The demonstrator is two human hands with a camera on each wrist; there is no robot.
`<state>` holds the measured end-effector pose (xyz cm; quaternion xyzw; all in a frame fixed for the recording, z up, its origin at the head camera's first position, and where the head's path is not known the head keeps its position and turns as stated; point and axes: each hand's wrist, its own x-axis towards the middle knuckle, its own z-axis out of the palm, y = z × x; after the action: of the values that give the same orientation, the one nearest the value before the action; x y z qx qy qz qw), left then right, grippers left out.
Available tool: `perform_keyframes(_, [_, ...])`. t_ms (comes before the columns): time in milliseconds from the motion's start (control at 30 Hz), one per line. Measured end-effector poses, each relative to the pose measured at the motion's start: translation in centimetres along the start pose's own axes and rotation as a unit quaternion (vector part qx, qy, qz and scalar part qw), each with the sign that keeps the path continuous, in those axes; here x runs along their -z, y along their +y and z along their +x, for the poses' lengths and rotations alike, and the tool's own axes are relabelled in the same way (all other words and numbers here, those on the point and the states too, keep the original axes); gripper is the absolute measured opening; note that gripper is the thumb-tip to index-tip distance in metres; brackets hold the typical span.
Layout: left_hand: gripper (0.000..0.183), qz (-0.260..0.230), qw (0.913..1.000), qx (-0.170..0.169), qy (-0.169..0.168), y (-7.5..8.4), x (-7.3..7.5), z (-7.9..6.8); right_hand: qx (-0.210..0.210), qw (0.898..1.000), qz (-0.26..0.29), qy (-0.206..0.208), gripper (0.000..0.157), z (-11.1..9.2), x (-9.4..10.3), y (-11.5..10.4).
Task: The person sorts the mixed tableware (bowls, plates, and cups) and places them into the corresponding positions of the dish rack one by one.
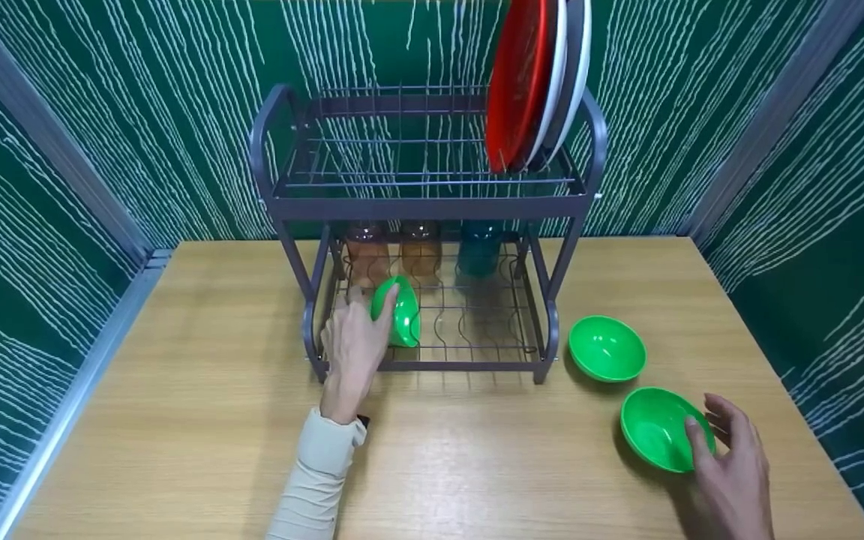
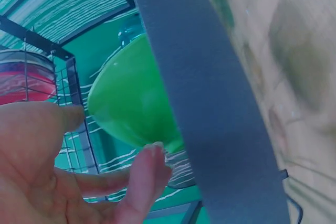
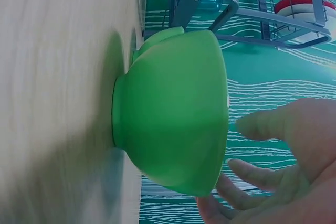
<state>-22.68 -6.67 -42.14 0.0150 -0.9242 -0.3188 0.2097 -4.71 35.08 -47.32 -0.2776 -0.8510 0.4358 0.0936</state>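
Note:
A green bowl (image 1: pixel 405 315) stands on its side on the lower shelf of the dish rack, at the left. My left hand (image 1: pixel 355 330) is beside it, the thumb near the bowl's open side; in the left wrist view a fingertip meets the bowl (image 2: pixel 134 98) and the thumb lies apart from it. On the table at the right, a second green bowl (image 1: pixel 657 431) sits upright. My right hand (image 1: pixel 736 457) is at its right rim, thumb over the opening and fingers spread outside. The right wrist view shows the thumb apart from this bowl (image 3: pixel 173 108).
A third green bowl (image 1: pixel 607 349) sits upright between the rack (image 1: pixel 432 208) and the second bowl. Tinted cups, pink (image 1: pixel 367 251), amber (image 1: pixel 421 251) and teal (image 1: pixel 480 247), stand at the back of the lower shelf. Red (image 1: pixel 516 82) and white (image 1: pixel 578 67) plates stand on top.

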Motion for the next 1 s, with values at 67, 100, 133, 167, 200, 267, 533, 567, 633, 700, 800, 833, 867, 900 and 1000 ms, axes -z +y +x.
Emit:
perform_keyframes(67, [0.063,0.003,1.0000,-0.001,0.009,0.2,0.3,-0.1,-0.005,1.000,-0.005,0.000,0.059,0.1,0.1,0.0])
perform_keyframes(100, [0.063,0.003,0.9999,-0.004,0.016,0.4,0.5,-0.1,-0.008,1.000,-0.007,0.000,0.058,0.2,0.1,0.0])
perform_keyframes(133, [0.062,0.002,0.9997,-0.008,0.023,0.5,0.6,-0.2,-0.012,1.000,-0.009,0.000,0.058,0.2,0.2,0.1])
perform_keyframes(167, [0.060,0.000,0.9995,-0.013,0.030,0.6,0.8,-0.2,-0.015,1.000,-0.011,-0.001,0.058,0.3,0.2,0.1])
perform_keyframes(200, [0.058,-0.003,0.9991,-0.020,0.037,0.7,0.9,-0.3,-0.017,1.000,-0.012,-0.001,0.058,0.3,0.3,0.2])
perform_keyframes(267, [0.054,-0.007,0.9979,-0.036,0.053,0.9,1.1,-0.4,-0.022,1.000,-0.013,-0.004,0.058,0.4,0.3,0.3])
perform_keyframes(533, [0.042,-0.030,0.9944,-0.066,0.078,1.7,1.5,-0.7,-0.028,0.999,-0.034,-0.022,0.058,0.8,-0.1,0.9])
perform_keyframes(567, [0.040,-0.034,0.9940,-0.068,0.078,1.8,1.5,-0.8,-0.031,0.998,-0.038,-0.025,0.058,0.9,-0.1,1.0])
perform_keyframes(633, [0.037,-0.038,0.9933,-0.074,0.079,2.0,1.6,-0.9,-0.038,0.998,-0.044,-0.034,0.057,1.1,-0.1,1.0])
perform_keyframes(700, [0.034,-0.043,0.9925,-0.083,0.078,2.2,1.6,-1.1,-0.045,0.997,-0.047,-0.043,0.057,1.2,-0.1,1.0])
perform_keyframes(800, [0.032,-0.049,0.9914,-0.096,0.074,2.6,1.6,-1.4,-0.049,0.996,-0.050,-0.051,0.055,1.4,-0.1,1.0])
perform_keyframes(833, [0.031,-0.053,0.9910,-0.099,0.071,2.6,1.6,-1.5,-0.049,0.996,-0.052,-0.052,0.055,1.5,0.0,1.0])
perform_keyframes(867, [0.030,-0.057,0.9905,-0.103,0.070,2.8,1.6,-1.6,-0.048,0.996,-0.054,-0.053,0.055,1.5,0.0,1.1])
perform_keyframes(900, [0.029,-0.062,0.9900,-0.106,0.069,2.9,1.5,-1.7,-0.046,0.996,-0.056,-0.054,0.055,1.5,0.0,1.1])
perform_keyframes(1000, [0.025,-0.079,0.9880,-0.116,0.063,3.2,1.3,-2.1,-0.044,0.995,-0.059,-0.061,0.054,1.6,0.1,1.1])
